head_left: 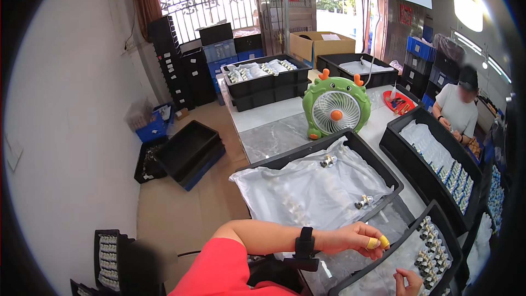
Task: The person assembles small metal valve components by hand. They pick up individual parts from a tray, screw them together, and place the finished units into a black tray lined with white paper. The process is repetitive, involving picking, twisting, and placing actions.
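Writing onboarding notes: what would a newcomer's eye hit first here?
Probably the green animal-shaped fan with orange horns, upper centre on the table, just beyond the white-lined black tray. Next, the bright red sleeve at the lower edge, and the yellow wraps on fingertips of the left hand, lower right of centre. Then two small metallic fittings, set apart on that tray's liner.

Small fittings point(434, 248), seemingly silvery-white with dark and brassy parts, lie clustered in a black tray point(446, 225).
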Motion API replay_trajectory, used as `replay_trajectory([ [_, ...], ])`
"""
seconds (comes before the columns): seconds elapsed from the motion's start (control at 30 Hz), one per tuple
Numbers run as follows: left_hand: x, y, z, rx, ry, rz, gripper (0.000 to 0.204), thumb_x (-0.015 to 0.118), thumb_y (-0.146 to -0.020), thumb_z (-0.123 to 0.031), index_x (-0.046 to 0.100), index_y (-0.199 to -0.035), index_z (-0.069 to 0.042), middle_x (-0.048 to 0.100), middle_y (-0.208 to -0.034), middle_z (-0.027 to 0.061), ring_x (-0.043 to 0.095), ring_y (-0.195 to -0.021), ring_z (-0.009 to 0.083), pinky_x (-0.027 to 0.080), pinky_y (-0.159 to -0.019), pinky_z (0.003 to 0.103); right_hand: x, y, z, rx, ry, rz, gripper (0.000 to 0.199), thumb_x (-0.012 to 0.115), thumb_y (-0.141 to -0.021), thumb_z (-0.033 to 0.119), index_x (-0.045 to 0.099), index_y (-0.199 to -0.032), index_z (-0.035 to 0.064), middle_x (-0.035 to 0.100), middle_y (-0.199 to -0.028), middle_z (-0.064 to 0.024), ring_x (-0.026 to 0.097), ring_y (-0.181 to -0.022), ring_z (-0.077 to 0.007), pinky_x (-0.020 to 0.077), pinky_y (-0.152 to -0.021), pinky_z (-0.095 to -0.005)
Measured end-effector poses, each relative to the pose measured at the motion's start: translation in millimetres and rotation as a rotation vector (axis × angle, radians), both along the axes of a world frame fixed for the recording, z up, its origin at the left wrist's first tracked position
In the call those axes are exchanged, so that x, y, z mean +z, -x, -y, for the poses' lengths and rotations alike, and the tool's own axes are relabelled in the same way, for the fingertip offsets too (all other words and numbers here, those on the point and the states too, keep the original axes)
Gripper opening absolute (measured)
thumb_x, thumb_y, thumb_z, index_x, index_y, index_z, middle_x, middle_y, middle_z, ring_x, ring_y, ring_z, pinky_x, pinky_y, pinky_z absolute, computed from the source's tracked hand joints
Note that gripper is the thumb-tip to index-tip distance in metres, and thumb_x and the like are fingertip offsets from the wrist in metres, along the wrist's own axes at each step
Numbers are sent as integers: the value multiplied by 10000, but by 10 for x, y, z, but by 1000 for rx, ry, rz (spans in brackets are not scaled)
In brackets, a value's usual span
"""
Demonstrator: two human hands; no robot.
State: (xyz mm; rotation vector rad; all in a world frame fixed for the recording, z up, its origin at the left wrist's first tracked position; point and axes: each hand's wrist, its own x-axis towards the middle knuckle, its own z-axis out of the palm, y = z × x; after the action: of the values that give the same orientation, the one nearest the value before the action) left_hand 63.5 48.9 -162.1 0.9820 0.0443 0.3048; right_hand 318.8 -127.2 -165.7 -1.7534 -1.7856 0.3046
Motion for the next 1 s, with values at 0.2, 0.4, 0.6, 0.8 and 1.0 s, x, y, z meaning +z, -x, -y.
replay_trajectory([
  [0.2, -9, -9, -10, 19, -49, -24, 300, 576, -925, -244, 590, -1154, -50, 642, -1022, 39, 601, -956, 109, 464, -841, 255, -23, -81, 25, -102, 63, -43, 156, 609, -875, 83, 665, -987, -10, 673, -906, -152, 640, -804, -237, 487, -704, -316],
  [0.4, -42, -16, -11, 8, -45, -50, 301, 576, -923, -223, 587, -1163, -41, 642, -1024, 41, 603, -959, 109, 465, -850, 257, 41, -12, 15, -109, 87, -109, 160, 614, -862, 73, 663, -991, -7, 668, -894, -134, 632, -786, -227, 486, -700, -311],
  [0.6, -29, -1, -1, -13, -56, -41, 308, 587, -913, -210, 588, -1166, -35, 640, -1039, 44, 602, -963, 111, 464, -851, 258, -18, -59, 13, -87, 108, -52, 163, 614, -855, 65, 666, -996, -1, 665, -868, -127, 628, -751, -202, 484, -670, -298],
  [0.8, -41, -7, 20, -34, -64, -39, 334, 611, -899, -215, 586, -1174, -28, 640, -1047, 45, 602, -968, 111, 464, -850, 256, -20, -58, 19, -112, 124, -152, 171, 595, -869, 65, 666, -1008, -4, 669, -832, -123, 638, -729, -184, 492, -663, -282],
  [1.0, -70, -11, 19, -40, -88, -56, 354, 628, -887, -223, 589, -1172, -18, 640, -1047, 46, 604, -963, 112, 467, -843, 253, 5, -70, -9, -113, 135, -143, 177, 585, -872, 63, 663, -1012, -13, 673, -837, -121, 648, -751, -185, 500, -674, -283],
])
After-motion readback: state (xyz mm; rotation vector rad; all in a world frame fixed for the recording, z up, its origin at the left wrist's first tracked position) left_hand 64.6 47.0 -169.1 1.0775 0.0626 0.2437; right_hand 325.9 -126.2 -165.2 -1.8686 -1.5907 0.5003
